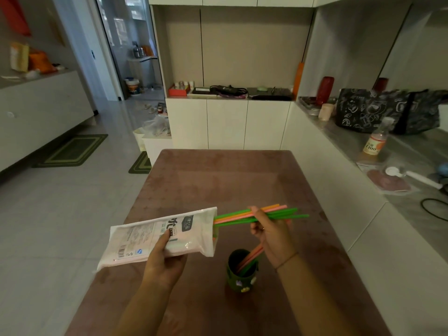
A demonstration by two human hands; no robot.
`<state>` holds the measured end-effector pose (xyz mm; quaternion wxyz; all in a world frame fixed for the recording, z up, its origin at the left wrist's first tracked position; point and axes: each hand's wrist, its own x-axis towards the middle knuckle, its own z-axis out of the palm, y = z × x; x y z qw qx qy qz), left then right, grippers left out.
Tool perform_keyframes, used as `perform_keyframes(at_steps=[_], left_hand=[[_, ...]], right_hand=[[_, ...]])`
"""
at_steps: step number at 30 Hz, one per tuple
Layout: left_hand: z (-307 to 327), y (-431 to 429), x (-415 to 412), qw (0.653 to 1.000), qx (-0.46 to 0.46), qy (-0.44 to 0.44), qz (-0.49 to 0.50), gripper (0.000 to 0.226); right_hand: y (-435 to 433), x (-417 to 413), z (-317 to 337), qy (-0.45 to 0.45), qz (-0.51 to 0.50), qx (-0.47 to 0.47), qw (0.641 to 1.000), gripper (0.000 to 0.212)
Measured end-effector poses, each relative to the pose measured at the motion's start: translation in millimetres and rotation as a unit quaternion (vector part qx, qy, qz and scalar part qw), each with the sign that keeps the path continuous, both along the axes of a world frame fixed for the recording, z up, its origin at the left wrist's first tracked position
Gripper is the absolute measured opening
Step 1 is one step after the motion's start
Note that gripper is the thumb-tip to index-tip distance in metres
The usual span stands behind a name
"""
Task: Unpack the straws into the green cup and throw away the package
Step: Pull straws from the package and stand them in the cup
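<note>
My left hand [163, 257] grips a white plastic straw package [155, 235], held flat above the brown table [218, 180] with its open end to the right. A bunch of green, pink and orange straws [242, 215] sticks halfway out of that opening. My right hand [271, 232] is closed around the bunch, to the right of the package. Below my right hand stands the dark green cup [241, 271], decorated with small stickers. A few pink and green straws lean inside it.
A grey counter on the right carries a patterned black bag [378, 110], a bottle [375, 139] and a red container [324, 89]. White cabinets stand behind the table. A white bin with a bag [155, 132] sits on the floor at the table's far left.
</note>
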<state>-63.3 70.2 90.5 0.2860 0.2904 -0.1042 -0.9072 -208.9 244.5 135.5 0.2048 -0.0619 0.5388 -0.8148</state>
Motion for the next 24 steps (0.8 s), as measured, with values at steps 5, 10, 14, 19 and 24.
perform_keyframes(at_steps=[5,10,14,19,24], left_hand=[[-3,7,-5,1.000,-0.012,-0.006,-0.018,0.030],[-6,-1,2,1.000,-0.007,-0.013,-0.001,0.039],[-8,-19,13,0.999,0.004,-0.035,0.030,0.048],[-12,-33,22,0.997,0.024,-0.061,0.048,0.050],[-16,-32,21,0.996,0.030,-0.076,0.045,0.050]], right_hand=[[-6,7,-10,0.011,0.045,0.023,0.999,0.008],[-2,0,-6,0.028,-0.016,0.048,0.998,0.012],[20,-18,10,0.064,-0.069,0.072,0.993,0.017],[43,-30,24,0.090,-0.095,0.118,0.984,0.013],[55,-34,25,0.109,-0.100,0.157,0.977,0.011]])
